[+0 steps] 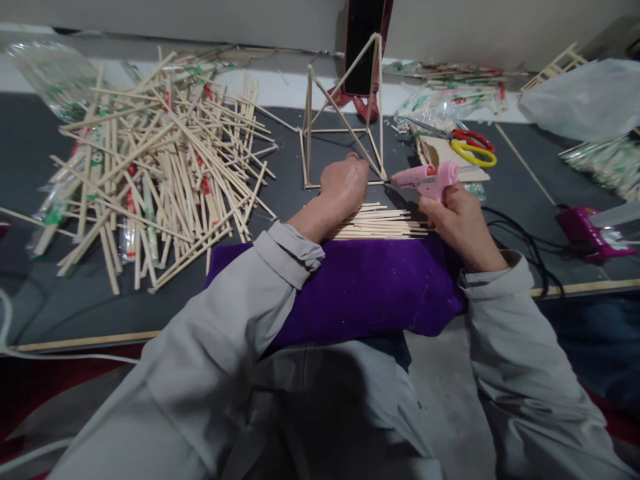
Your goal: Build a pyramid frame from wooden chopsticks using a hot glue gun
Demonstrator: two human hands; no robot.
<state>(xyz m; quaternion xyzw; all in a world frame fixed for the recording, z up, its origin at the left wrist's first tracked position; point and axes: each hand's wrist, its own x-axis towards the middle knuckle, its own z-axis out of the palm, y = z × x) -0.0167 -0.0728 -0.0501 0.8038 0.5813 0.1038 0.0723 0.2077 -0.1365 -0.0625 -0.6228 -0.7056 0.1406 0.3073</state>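
A frame of thin wooden sticks (308, 120) stands on the dark table, with slanted sticks rising to two peaks. My left hand (345, 182) is closed at the frame's near side, its fingertips pinched around part of a stick. In my right hand (456, 217) is a pink glue gun (425, 177), its nozzle pointing left at the frame's near right corner. Between my hands lies a bundle of loose sticks (383, 222), just beyond a purple cloth (370, 287) at the table's near edge.
A large heap of sticks (170, 160) covers the left side. Scissors with red and yellow handles (473, 152) lie on cardboard behind the glue gun. A phone (361, 47) stands behind the frame. At right are black cables (530, 243) and a magenta device (585, 233).
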